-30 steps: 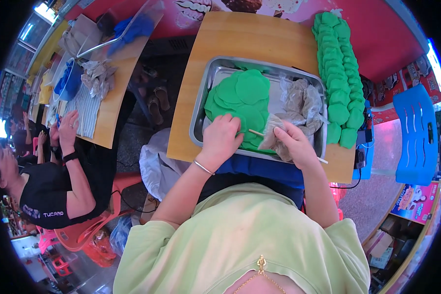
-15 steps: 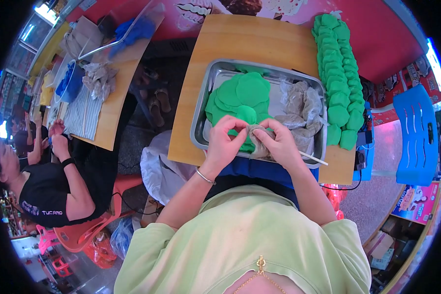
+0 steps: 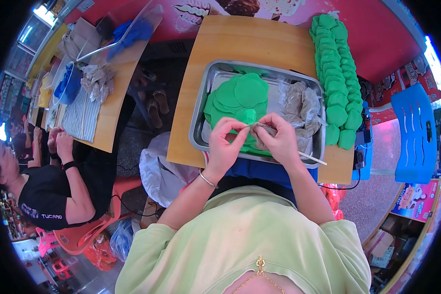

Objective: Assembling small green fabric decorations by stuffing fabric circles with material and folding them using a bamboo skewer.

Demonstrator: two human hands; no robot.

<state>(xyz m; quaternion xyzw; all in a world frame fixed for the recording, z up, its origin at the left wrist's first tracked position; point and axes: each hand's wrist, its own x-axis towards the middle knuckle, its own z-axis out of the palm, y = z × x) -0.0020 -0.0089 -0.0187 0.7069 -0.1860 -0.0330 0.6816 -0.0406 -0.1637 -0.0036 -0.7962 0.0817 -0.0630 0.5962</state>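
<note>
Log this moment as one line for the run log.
left hand + right hand: pinching small green dough piece | below: metal tray of flat green dough discs | right: row of folded green dumplings

A blue plastic chair (image 3: 415, 132) stands right of the table; a person in black (image 3: 44, 196) sits left.

**What the view hides**

The left hand (image 3: 224, 147) and right hand (image 3: 278, 139) cover the piece pinched between their fingers (image 3: 250, 126); its shape cannot be made out. They also hide the near part of the green discs (image 3: 240, 95) in the metal tray (image 3: 201, 122). The grey filling in the clear bag (image 3: 299, 105) is too blurred to identify. At the left edge, a seated person (image 3: 39, 191) is cut off.
</note>
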